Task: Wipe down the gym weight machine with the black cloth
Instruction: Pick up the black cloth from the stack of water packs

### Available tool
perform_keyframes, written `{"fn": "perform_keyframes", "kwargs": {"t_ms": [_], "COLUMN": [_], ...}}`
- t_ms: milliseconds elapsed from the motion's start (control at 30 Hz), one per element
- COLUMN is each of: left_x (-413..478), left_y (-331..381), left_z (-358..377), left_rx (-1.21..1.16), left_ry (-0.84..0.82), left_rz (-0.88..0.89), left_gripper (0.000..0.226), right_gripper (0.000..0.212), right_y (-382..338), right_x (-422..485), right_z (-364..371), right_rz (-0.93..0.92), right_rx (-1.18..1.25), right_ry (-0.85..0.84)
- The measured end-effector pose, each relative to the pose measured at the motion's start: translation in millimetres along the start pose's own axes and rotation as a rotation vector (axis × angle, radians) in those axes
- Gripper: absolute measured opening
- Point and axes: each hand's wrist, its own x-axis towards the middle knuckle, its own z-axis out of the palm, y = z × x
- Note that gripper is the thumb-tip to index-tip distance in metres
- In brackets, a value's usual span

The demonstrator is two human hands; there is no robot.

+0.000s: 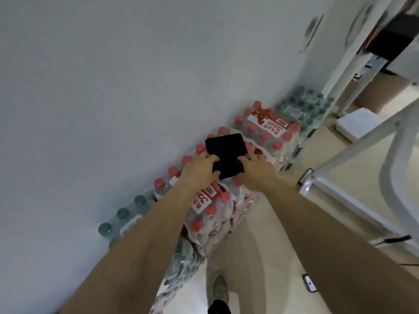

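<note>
both hands (229,165) grip black cloth (226,154); bottle packs (210,214) beneath

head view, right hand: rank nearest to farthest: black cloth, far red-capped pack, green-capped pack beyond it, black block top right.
From the right hand:
1. black cloth, at its fingertips, just to the left.
2. red-capped pack, ahead along the wall.
3. green-capped pack, behind that pack.
4. black block, far top right corner.

Bare forearms (158,223), a greyish shoe (220,287), a dark trouser leg (218,307).
</note>
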Motion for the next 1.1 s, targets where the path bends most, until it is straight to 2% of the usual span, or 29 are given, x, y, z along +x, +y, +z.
{"fn": "perform_keyframes", "kwargs": {"t_ms": [100, 233, 433, 600, 767, 900, 1000, 1100], "left_x": [14, 20, 21, 20, 22, 31, 44, 51], "left_y": [-7, -14, -11, 11, 67, 129, 178, 234], "left_z": [18, 34, 27, -1, -38, -59, -70, -67], "left_rx": [-0.080, -0.031, -0.118, -0.172, -0.282, -0.428, -0.477, -0.485], "left_ry": [0.049, 0.091, 0.156, 0.177, 0.096, 0.033, 0.048, 0.018], "left_rz": [-0.010, 0.008, 0.050, 0.124, 0.201, 0.248, 0.321, 0.422], "left_gripper": [0.047, 0.055, 0.026, 0.021, 0.018, 0.019, 0.026, 0.012], "right_gripper": [0.053, 0.042, 0.021, 0.015, 0.012, 0.013, 0.012, 0.012], "right_y": [4, 7, 12, 22, 43, 70, 104, 143], "right_x": [13, 23, 28, 13, -19, -56, -93, -134], "right_z": [19, 34, 23, 3, -42, -79, -97, -98], "right_rz": [0.008, 0.039, 0.034, 0.041, 0.068, 0.097, 0.179, 0.292], "right_rx": [-0.003, 0.027, 0.064, 0.230, 0.398, 0.415, 0.447, 0.554], "right_ry": [0.023, 0.147, 0.222, 0.232, 0.262, 0.293, 0.320, 0.380]}}
